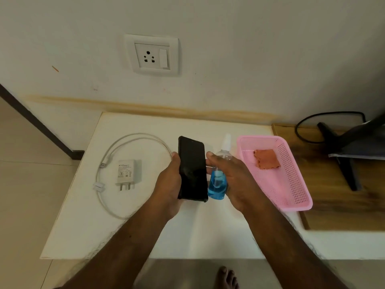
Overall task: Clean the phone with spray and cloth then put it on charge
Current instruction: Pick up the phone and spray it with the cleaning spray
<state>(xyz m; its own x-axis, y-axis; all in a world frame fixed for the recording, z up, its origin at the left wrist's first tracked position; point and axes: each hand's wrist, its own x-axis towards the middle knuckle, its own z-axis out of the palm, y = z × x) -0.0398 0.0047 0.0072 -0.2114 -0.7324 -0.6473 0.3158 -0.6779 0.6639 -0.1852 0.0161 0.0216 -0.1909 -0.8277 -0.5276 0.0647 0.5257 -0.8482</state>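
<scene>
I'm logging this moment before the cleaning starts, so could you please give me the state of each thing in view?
Black phone: lifted, gripped by left hand, screen dark.
Clear spray bottle of blue liquid: upright on the white table, partly behind right hand.
Orange cloth: crumpled, in pink plastic basket.
White charger adapter: lying flat, unplugged.
White cable: looped, unconnected.
Wall socket: nothing plugged in.
</scene>
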